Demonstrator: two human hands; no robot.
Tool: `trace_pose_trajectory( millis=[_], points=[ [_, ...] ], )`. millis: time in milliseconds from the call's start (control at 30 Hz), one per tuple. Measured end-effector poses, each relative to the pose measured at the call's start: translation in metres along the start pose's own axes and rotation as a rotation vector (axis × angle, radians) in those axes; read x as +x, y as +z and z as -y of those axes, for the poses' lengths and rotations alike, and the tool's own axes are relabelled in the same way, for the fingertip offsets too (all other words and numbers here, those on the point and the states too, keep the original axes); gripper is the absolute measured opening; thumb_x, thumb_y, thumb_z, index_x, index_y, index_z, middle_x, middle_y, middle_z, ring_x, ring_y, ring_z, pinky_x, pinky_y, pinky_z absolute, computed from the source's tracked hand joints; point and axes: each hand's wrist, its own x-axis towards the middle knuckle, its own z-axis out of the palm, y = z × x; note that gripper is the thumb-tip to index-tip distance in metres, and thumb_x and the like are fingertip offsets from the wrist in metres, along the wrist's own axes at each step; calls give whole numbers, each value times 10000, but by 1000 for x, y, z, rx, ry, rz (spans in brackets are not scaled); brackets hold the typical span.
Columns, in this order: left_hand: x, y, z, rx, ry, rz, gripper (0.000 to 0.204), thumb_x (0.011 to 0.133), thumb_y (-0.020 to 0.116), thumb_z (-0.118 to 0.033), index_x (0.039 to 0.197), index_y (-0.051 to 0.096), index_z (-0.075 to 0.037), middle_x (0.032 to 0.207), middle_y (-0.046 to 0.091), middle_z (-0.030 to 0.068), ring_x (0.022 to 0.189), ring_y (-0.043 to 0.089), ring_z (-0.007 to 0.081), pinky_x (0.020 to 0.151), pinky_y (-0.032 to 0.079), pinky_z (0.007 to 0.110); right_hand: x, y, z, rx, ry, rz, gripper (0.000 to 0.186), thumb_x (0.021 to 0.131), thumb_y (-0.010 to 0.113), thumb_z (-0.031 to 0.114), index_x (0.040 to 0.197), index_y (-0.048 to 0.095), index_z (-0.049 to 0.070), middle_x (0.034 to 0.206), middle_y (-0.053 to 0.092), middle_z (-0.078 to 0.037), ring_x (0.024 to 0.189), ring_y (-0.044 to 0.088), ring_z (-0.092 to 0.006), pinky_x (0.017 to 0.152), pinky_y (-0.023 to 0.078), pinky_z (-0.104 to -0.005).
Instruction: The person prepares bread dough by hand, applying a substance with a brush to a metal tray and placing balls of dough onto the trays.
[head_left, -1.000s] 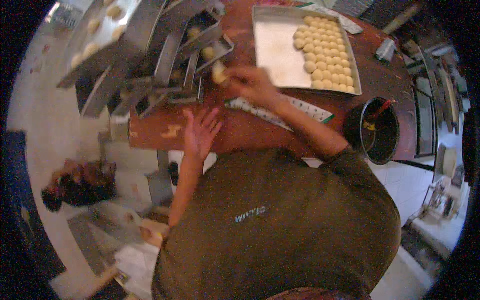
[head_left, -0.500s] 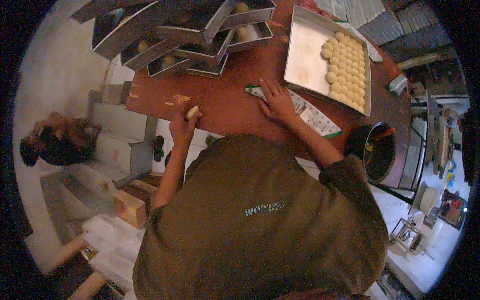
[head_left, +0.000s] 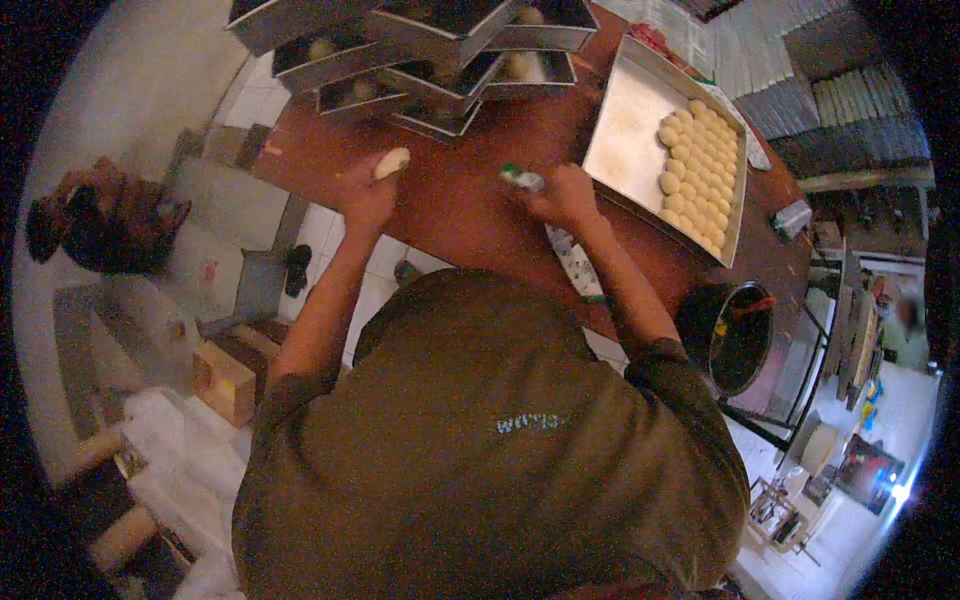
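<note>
We see the left hand (head_left: 365, 195) with fingers closed around a pale dough ball (head_left: 391, 162) above the red-brown table (head_left: 470, 205). The right hand (head_left: 562, 195) grips a small green-and-white object (head_left: 523, 178) (kind unclear) near the metal tray (head_left: 625, 140) of dough balls (head_left: 700, 175).

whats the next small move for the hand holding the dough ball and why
Probably carry the dough ball forward to one of the stacked metal loaf pans. The left hand has it lifted above the red-brown table, the pans sit just ahead, and several already hold dough. The right hand rests on a ruler-like strip.
</note>
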Motion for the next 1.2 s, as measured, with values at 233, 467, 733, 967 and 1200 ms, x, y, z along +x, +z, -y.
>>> trace_pose_trajectory(
  millis=[233, 467, 733, 967, 1200],
  points=[
    [-30, 53, 73, 634, 475, -90, 394, 955, 638, -340, 1177, 669, -16, 1149, 696, 199, 1002, 678, 376, 901, 540, 443, -2, 7, 10, 976, 127, -46, 370, 824, 743, 362, 1075, 734, 91, 897, 733, -198, 790, 721, -330, 678, 565, -429],
    [-8, 78, -39, -960, -406, 86, 589, 1023, 506, -529, 1315, 544, -19, 1256, 638, 138, 1174, 610, 279, 1024, 491, 436, 7, -14, 35, 289, 145, -305, 414, 723, 791, 364, 1041, 738, 104, 891, 727, -189, 824, 701, -394, 731, 561, -498],
    [-12, 81, -96, -1412, -367, 276, 743, 998, 420, -658, 1349, 510, -10, 1309, 610, 131, 1211, 592, 272, 1070, 461, 423, 5, -53, 57, 79, 94, -191, 354, 712, 796, 400, 915, 748, 114, 855, 730, -170, 800, 712, -380, 724, 579, -502],
    [-26, 71, -91, -1441, -388, 313, 1030, 902, 323, -832, 1403, 440, 60, 1367, 568, 165, 1269, 552, 285, 1111, 423, 409, 4, -55, 75, -69, 81, -145, 337, 728, 806, 404, 874, 752, 106, 801, 732, -156, 750, 727, -355, 669, 597, -472],
    [-34, 67, -77, -1563, -335, 303, 1105, 885, 269, -859, 1420, 402, 98, 1407, 528, 213, 1321, 505, 322, 1156, 370, 434, 3, -49, 76, -116, 95, -73, 288, 734, 792, 329, 840, 757, 63, 801, 726, -191, 780, 728, -374, 704, 592, -488]
  ],
)
